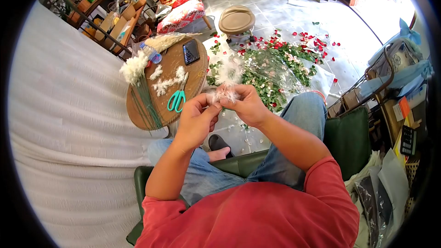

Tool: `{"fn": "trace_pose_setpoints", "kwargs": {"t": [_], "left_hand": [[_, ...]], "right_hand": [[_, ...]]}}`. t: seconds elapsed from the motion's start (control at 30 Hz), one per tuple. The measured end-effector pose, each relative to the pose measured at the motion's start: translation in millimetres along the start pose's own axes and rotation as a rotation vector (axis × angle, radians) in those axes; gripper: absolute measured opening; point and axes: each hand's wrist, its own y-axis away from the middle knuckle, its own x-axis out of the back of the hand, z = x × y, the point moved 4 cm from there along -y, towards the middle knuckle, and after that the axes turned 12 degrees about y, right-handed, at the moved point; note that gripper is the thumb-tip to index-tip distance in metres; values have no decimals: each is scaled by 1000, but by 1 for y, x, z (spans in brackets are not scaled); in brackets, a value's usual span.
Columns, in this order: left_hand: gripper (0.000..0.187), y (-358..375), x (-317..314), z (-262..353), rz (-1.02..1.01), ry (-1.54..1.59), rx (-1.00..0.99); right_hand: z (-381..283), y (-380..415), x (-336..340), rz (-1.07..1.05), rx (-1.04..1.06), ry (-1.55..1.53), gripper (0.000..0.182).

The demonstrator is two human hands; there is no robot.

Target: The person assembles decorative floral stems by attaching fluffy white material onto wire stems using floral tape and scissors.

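Observation:
Close together in front of my chest, my left hand (200, 115) and my right hand (248, 106) pinch a white fluffy plume (229, 71). Its loose fibres rise above the fingers and also show between the thumbs. The fingertips partly hide its lower end. To the left stands a round wooden table (138, 102), with teal-handled scissors (176, 100) lying nearest my left hand. Small white tufts (161, 86) lie beside the scissors. A bunch of white fluffy flowers (134, 70) on long green stems rests along the table's left side.
A phone (191, 51), a plastic bottle (154, 56) and pale dried grass (164, 42) lie on the table. Leaves and red petals (280, 66) with clear wrap cover the floor ahead. A stool (236, 19) stands beyond; a crowded rack (395, 71) is at right.

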Motion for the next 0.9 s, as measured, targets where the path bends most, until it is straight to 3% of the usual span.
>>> {"fn": "trace_pose_setpoints", "kwargs": {"t": [0.13, 0.2, 0.23, 0.3, 0.43, 0.63, 0.8, 0.9], "left_hand": [[5, 1, 3, -10, 87, -170, -132], [10, 7, -5, 0, 176, -582, -611], [10, 7, -6, 1, 176, -582, -611], [15, 18, -21, 12, 170, -1057, -1083], [15, 18, -21, 7, 170, -1141, -1155], [10, 18, -22, 3, 155, -979, -1091], [5, 20, -20, -3, 158, -930, -938], [3, 20, -19, -6, 172, -868, -844]], "right_hand": [[6, 3, 3, 6, -88, -38, 18], [8, 3, 4, 59, -106, -38, 20], [7, 3, 3, 59, -106, -37, 20], [5, 3, 1, 109, -117, -69, 20], [5, 2, 1, 129, -128, -161, 17], [15, 2, 5, 100, -75, -98, 17], [14, 5, 4, 17, -90, 40, 12], [0, 7, -1, 79, -11, 65, 11]]}}
